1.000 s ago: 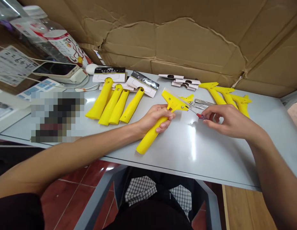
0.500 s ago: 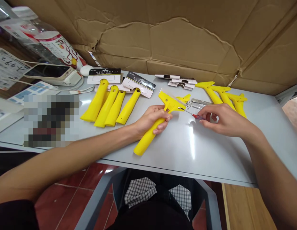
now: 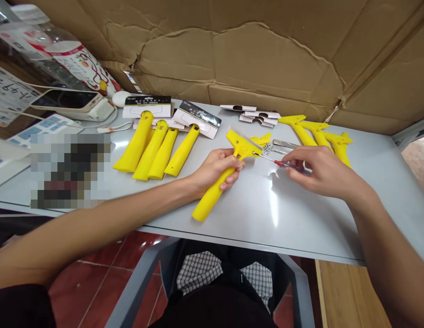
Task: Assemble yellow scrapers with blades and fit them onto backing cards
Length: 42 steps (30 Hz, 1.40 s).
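Observation:
My left hand [image 3: 223, 169] is wrapped round the neck of a yellow scraper [image 3: 212, 197], whose wide head points up and away with a thin blade along its edge. Between the fingers of my right hand [image 3: 301, 169] is a screwdriver [image 3: 279, 163] with a red and purple handle. Its tip meets the right part of the scraper head, at a small screw. Small screws [image 3: 266, 148] lie in a pile just behind the head, beside metal blades [image 3: 283, 146]. Another yellow piece is partly hidden behind the scraper head.
Several yellow handles [image 3: 183, 152] with cards lie left on the table [image 3: 253, 218]; more yellow scraper bodies [image 3: 302, 132] lie right, near stacked cards [image 3: 258, 119]. A phone [image 3: 66, 100], bottles [image 3: 78, 64] and a blurred dark item stand left. Cardboard [image 3: 239, 59] rises behind.
The screwdriver handle has turned between my right fingers, and its rear end now shows below them. My left hand and the scraper are almost in the same place.

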Tool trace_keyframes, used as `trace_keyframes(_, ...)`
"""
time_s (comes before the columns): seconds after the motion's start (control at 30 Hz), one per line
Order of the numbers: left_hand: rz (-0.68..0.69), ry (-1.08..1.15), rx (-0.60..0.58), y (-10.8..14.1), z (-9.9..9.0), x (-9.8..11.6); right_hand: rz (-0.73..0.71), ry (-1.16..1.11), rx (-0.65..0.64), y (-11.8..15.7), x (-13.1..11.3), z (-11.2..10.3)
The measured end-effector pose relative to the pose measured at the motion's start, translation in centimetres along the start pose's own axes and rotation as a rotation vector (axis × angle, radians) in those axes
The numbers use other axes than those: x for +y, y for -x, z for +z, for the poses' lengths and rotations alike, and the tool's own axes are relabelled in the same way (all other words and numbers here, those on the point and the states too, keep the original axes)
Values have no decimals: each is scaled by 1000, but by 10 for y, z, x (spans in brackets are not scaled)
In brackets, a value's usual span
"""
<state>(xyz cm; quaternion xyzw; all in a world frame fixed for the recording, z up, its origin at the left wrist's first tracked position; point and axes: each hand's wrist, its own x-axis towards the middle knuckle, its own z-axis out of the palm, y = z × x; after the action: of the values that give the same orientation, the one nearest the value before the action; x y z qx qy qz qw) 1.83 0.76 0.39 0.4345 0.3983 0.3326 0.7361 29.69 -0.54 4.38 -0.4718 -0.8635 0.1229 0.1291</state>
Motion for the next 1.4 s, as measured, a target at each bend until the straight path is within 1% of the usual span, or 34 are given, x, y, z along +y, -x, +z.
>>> trace_keyframes(0.13,-2,-3,18,0,1,0,-13,68,118,2,-8,1)
trace_keyframes(0.27,-5,-6,22,0,0,0,-19,81,176,5,-13,2)
trace_keyframes(0.43,-1,-6,23,-1,0,0,-47,111,205,7,-16,4)
trace_keyframes(0.6,7,-8,-3,-1,1,-1,-60,165,247,9,-15,6)
trace_keyframes(0.8,13,-23,-10,-1,-1,-2,-105,159,289,10,-16,6)
trace_keyframes(1.1,10,-50,-24,-1,-2,-2,-128,144,325,10,-20,5)
trace_keyframes(1.3,6,-33,-16,-1,-1,-1,-115,137,324,9,-21,5)
trace_keyframes(1.4,6,-23,-7,-1,-1,-1,-108,100,347,10,-20,5)
